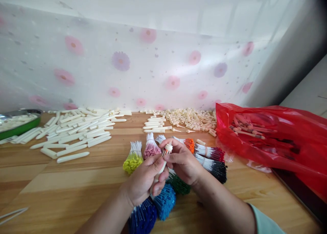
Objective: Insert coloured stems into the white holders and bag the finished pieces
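My left hand [144, 181] is wrapped round a white plastic tube [161, 168] held upright over the wooden table [76, 189]. My right hand [182, 160] pinches the small white cap [168, 147] at the tube's top, where thin coloured sticks poke out. Under and around my hands lie bundles of thin sticks with coloured tips: yellow [133, 159], pink [150, 149], orange [189, 143], red [212, 152], black [217, 167], green [178, 184] and blue [153, 210].
A heap of white tubes [76, 131] covers the table's left back. Small white caps [191, 120] are piled at the back centre. A red plastic bag [270, 138] with finished pieces lies right. A green tray [17, 121] sits far left. A flowered sheet hangs behind.
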A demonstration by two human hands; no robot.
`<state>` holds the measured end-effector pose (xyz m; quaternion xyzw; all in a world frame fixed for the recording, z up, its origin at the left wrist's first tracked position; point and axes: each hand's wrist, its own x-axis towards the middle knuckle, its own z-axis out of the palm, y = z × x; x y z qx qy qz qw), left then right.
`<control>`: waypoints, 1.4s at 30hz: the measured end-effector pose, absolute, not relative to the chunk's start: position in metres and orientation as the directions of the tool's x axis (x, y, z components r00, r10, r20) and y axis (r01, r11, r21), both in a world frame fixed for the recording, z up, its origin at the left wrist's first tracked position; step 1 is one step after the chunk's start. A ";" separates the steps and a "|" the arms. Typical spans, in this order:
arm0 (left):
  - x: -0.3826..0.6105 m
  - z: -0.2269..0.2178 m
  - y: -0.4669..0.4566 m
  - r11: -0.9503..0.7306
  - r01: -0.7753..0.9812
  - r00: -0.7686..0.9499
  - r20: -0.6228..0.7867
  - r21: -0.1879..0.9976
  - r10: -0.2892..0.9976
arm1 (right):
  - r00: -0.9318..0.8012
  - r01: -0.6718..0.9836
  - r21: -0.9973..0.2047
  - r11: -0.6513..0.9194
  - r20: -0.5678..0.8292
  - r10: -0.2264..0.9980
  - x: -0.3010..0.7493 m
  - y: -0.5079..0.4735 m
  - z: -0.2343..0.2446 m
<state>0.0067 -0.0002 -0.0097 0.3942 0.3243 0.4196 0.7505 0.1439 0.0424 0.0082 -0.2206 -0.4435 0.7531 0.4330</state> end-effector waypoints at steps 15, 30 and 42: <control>0.008 -0.012 0.002 0.343 -0.521 0.437 -0.101 0.782 0.894 | -0.325 -0.148 -0.870 0.470 0.492 0.808 0.159 0.050 0.008; 0.001 -0.007 0.000 0.182 -0.048 0.336 -0.155 0.982 0.929 | -0.075 -0.045 -0.942 0.333 0.335 0.939 0.247 0.037 0.021; -0.021 -0.013 0.032 -0.011 -0.099 -0.117 -0.001 0.995 0.993 | 0.776 0.152 -0.985 0.083 0.171 0.607 0.453 0.112 0.006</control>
